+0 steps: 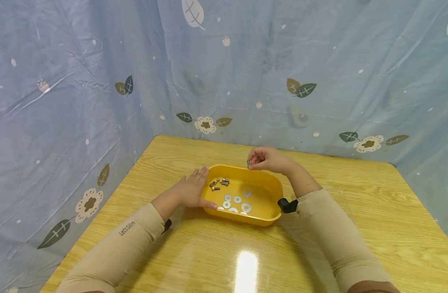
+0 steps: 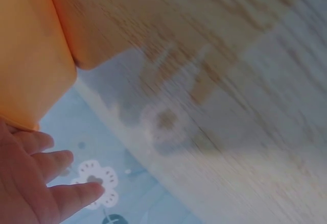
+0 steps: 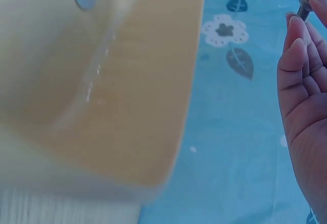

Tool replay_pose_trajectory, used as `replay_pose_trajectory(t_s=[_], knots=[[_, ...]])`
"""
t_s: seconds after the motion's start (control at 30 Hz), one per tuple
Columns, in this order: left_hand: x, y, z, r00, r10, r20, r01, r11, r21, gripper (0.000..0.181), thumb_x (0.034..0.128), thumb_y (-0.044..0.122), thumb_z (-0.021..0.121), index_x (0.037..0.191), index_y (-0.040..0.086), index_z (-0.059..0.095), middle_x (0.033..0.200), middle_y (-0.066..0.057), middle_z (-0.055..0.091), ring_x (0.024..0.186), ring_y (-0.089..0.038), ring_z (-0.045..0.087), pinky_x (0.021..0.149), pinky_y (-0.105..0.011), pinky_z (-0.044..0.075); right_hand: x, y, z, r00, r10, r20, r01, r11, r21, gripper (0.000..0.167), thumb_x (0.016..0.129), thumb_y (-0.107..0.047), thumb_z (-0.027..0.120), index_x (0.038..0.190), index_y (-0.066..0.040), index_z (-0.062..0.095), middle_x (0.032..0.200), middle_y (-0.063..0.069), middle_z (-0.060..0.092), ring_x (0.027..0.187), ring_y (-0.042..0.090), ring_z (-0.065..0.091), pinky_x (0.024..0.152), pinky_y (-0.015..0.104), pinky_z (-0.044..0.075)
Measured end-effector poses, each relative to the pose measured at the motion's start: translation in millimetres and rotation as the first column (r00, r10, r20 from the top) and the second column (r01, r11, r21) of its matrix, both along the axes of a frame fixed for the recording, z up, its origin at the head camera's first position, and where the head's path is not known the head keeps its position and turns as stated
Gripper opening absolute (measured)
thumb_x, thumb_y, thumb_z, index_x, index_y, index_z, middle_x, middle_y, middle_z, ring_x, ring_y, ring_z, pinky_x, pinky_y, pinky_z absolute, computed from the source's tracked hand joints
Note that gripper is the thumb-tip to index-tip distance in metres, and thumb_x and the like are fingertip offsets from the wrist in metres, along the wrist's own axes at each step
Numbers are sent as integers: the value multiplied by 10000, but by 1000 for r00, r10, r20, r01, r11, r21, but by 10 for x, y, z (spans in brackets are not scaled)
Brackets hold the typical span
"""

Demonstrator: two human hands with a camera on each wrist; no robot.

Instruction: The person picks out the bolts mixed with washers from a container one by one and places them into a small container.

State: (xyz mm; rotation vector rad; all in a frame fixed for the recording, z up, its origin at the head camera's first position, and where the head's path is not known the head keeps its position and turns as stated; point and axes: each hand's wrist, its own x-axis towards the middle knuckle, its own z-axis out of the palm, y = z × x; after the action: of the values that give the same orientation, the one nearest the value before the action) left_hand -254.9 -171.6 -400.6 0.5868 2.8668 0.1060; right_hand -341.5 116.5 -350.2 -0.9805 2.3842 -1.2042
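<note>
A yellow plastic tray (image 1: 271,199) sits on the table, with several metal bolts (image 1: 216,188) grouped at its left end. Several flat washers (image 1: 246,207) lie across the front and middle of its floor. Over the tray's back rim, my right hand (image 1: 271,160) pinches one bolt (image 3: 304,5) between thumb and fingertips; its round socket head shows in the right wrist view. My left hand (image 1: 190,191) rests against the tray's left end, fingers extended along the rim and thumb on the front left corner. In the left wrist view, its fingers (image 2: 56,165) are spread and fairly straight.
The wood-grain table (image 1: 194,252) extends around the tray on all sides. A blue patterned curtain (image 1: 246,81) hangs along the table's back and left edges. Black wrist mounts, such as the one (image 1: 288,205) on the right wrist, sit close to the tray's right end.
</note>
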Motion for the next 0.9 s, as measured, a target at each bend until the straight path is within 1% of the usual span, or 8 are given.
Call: replay_pose_trajectory(t_s=[0.2,0.37,0.5,0.6,0.67,0.73,0.9], knots=[[-7,5,17,1000,4,14,-4,1000,6,1296,572,895,378,1467,48,-25,1527,-120,-40,1388,-317,46,1025,-607,175,33,173,76,999,-31,-5,31,999,-25,216,810,-159,702,962,-40,605,820,82,607,772,264,574,702,294,498],[-11,4,21,1000,8,24,-9,1000,17,1280,594,872,418,1467,53,-35,1523,-111,-60,1388,-319,36,1023,-614,166,76,319,138,999,-41,-6,41,998,-37,220,812,-139,697,968,-18,598,834,110,591,764,257,561,694,277,498],[-20,-4,22,1000,9,21,-10,1000,19,1273,601,866,426,1467,56,-38,1528,-118,-46,1388,-318,36,1027,-609,166,112,465,168,999,-42,-6,42,999,-24,226,817,-147,693,976,-23,591,843,111,587,748,223,556,689,306,501],[-23,-5,28,1000,5,17,-6,1000,19,1289,580,887,393,1468,57,-36,1528,-118,-40,1387,-318,41,1028,-604,172,130,599,178,999,-46,-25,45,999,-15,222,818,-146,691,972,-22,590,837,104,587,735,215,557,680,317,504],[-24,-7,31,1000,4,16,-4,1000,21,1297,569,895,381,1468,56,-32,1529,-119,-38,1387,-319,44,1028,-604,174,146,694,184,998,-50,-31,50,999,-11,215,822,-136,685,973,-20,586,835,101,585,732,213,557,672,303,504],[-22,-7,32,1000,4,18,-4,1000,24,1297,571,892,388,1468,54,-29,1529,-121,-34,1387,-318,43,1028,-605,171,162,787,185,998,-47,-36,47,999,-6,213,826,-127,679,972,-6,583,832,104,585,730,210,559,669,293,504],[-19,-3,18,1000,13,27,-13,1000,23,1274,601,861,437,1467,57,-36,1529,-116,-43,1388,-314,34,1032,-602,163,207,1014,157,997,-73,-20,74,997,24,205,828,-124,677,960,-1,578,832,108,592,745,223,572,655,272,503]])
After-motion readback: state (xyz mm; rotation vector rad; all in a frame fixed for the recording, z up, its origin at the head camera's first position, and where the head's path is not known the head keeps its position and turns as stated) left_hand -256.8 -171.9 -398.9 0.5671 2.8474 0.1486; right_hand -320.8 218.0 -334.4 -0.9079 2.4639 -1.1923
